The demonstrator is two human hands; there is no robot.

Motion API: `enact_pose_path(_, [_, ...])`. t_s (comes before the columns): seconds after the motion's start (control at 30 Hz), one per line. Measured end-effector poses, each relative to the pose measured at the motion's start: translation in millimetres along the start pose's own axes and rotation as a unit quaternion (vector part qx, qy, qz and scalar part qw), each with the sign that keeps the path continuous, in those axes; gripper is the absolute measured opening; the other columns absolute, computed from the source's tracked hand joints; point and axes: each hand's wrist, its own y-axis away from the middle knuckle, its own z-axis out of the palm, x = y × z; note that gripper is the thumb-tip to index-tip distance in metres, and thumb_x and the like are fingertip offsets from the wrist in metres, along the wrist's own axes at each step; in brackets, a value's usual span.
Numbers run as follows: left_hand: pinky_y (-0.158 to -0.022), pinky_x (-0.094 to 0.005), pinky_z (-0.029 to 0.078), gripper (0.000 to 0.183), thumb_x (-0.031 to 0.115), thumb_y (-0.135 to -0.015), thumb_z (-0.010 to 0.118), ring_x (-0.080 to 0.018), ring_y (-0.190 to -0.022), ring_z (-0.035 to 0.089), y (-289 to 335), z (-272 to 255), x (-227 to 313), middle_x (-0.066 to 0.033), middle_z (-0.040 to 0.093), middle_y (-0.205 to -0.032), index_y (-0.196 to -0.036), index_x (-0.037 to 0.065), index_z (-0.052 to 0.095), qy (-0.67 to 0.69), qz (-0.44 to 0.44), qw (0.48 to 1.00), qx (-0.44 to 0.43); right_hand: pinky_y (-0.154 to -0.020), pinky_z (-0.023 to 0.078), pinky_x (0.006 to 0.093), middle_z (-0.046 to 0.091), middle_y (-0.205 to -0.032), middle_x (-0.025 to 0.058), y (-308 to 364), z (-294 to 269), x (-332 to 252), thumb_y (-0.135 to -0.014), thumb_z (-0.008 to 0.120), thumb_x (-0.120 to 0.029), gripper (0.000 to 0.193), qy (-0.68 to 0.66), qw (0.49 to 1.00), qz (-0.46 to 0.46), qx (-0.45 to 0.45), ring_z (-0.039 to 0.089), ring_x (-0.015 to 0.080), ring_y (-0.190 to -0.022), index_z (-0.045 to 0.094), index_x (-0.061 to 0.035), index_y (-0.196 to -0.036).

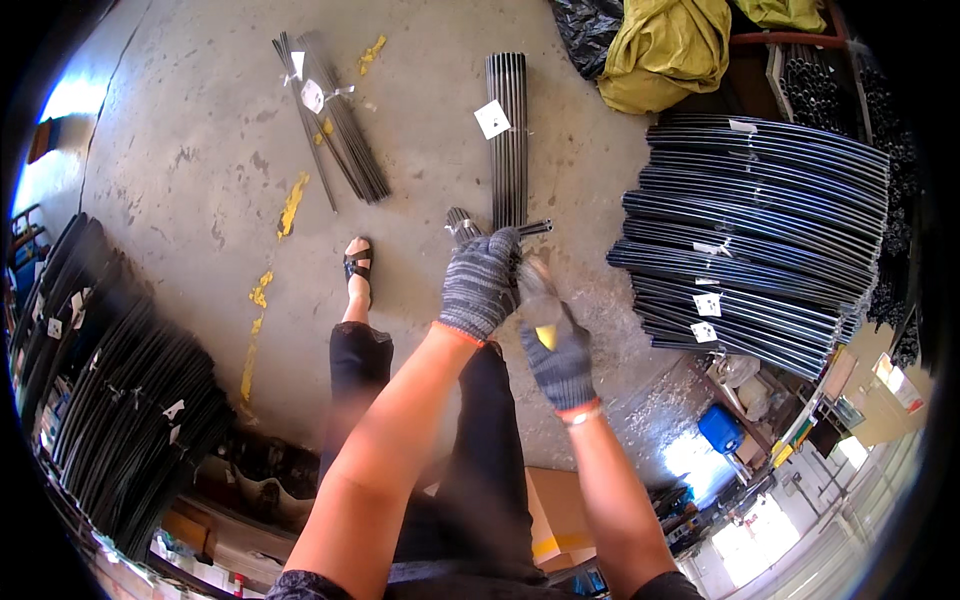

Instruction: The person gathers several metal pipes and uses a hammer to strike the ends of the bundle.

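My left hand [478, 283], in a grey striped knitted glove with an orange cuff, is closed on a dark metal rod [537, 228] whose end sticks out to its right. Just past the knuckles shows the end of a bundle of thin rods [460, 222] with a white tie; how much of it lies in the hand is hidden. My right hand [558, 355], in a matching glove with a yellow patch on it, is close beside the left one. Motion smears its fingers, so what they hold cannot be made out. Beyond the hands, a tagged bundle of dark tubes [508, 150] lies on the floor.
Farther left lie tied thin rods [345, 130] with white tags. Large stacks of black tubes stand at the right [750, 240] and left [130, 410]. A yellow-green sack [668, 55] is at the far right. Near my legs is a cardboard box [560, 510]. Worn yellow marks [292, 205] line the concrete floor.
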Motion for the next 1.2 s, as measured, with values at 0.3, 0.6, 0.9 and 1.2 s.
enact_pose_path(0.3, [-0.074, -0.042, 0.048, 0.041, 0.011, -0.069, 0.066, -0.0318, -0.08, 0.06, 6, -5, 7, -0.0134, 0.061, -0.082, -0.106, 0.004, 0.052, 0.047, 0.0, 0.999, -0.004, -0.07, 0.048, 0.0311, 0.059, -0.09, 0.0042, 0, -39, -38, -0.089, 0.062, -0.018, 0.021, -0.246, 0.942, 0.227, -0.02, 0.057, 0.0184, -0.081, 0.055, -0.0042, -0.102])
enact_pose_path(0.6, [-0.072, -0.0406, 0.049, 0.047, 0.01, -0.068, 0.067, -0.0318, -0.079, 0.061, 1, -8, 4, -0.0125, 0.062, -0.083, -0.112, 0.005, 0.051, 0.08, -0.003, 0.997, 0.023, -0.089, 0.045, 0.0334, 0.058, -0.116, 0.0143, 18, -20, -10, -0.083, 0.065, -0.022, 0.046, -0.095, 0.984, 0.137, -0.061, 0.058, 0.0221, -0.102, 0.05, -0.0026, -0.123])
enact_pose_path(0.9, [-0.077, -0.0406, 0.049, 0.055, 0.015, -0.063, 0.073, -0.033, -0.084, 0.061, 1, -9, 3, -0.0149, 0.062, -0.086, -0.112, 0.004, 0.052, -0.005, -0.028, 0.999, -0.037, -0.066, 0.049, 0.0361, 0.065, -0.083, 0.0118, -27, 2, -24, -0.083, 0.068, -0.017, 0.017, -0.201, 0.966, 0.155, -0.042, 0.063, 0.0308, -0.075, 0.063, -0.0041, -0.093])
enact_pose_path(1.2, [-0.063, -0.0419, 0.05, 0.036, 0.012, -0.069, 0.069, -0.0378, -0.074, 0.061, 1, -19, -3, -0.0158, 0.063, -0.079, -0.1, 0.005, 0.052, 0.041, 0.001, 0.999, 0.008, -0.072, 0.048, 0.0308, 0.063, -0.083, 0.0088, -12, -4, -26, -0.086, 0.064, -0.014, 0.017, -0.2, 0.972, 0.12, -0.01, 0.062, 0.0201, -0.079, 0.062, -0.001, -0.098])
